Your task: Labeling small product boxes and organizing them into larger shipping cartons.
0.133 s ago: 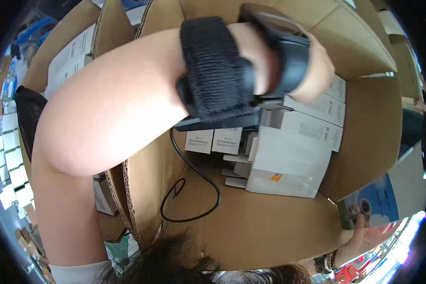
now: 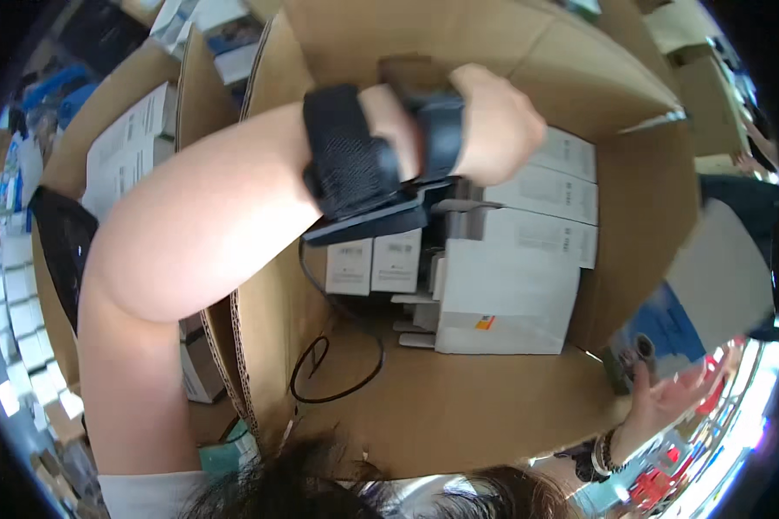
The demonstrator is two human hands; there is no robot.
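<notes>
My left arm reaches across from the lower left into a large cardboard box (image 2: pixel 459 406). A black strap (image 2: pixel 342 151) and a dark device (image 2: pixel 368 221) with a cable sit on its wrist. The back of my left hand (image 2: pixel 498 130) is over the far rows of white boxes (image 2: pixel 545 195); its fingers are hidden beneath it. Close below it, grey-white flaps (image 2: pixel 469 216) stick up beside a larger white box (image 2: pixel 506 298) with an orange mark. Outside the right wall, my right hand (image 2: pixel 662 398), with bracelets at the wrist, grips a blue-and-white printed carton (image 2: pixel 671 324), thumb on its picture side.
The black cable (image 2: pixel 350 394) loops down inside the large box. Its left wall (image 2: pixel 268 337) adjoins another cardboard box holding white boxes (image 2: pixel 130 147). Many small white boxes (image 2: pixel 26 303) lie at the far left. A raised flap (image 2: pixel 459 35) stands at the back.
My left hand has shifted left in the picture, away from the box's right side. The large box has also shifted slightly left in view. My right hand still grips the carton.
</notes>
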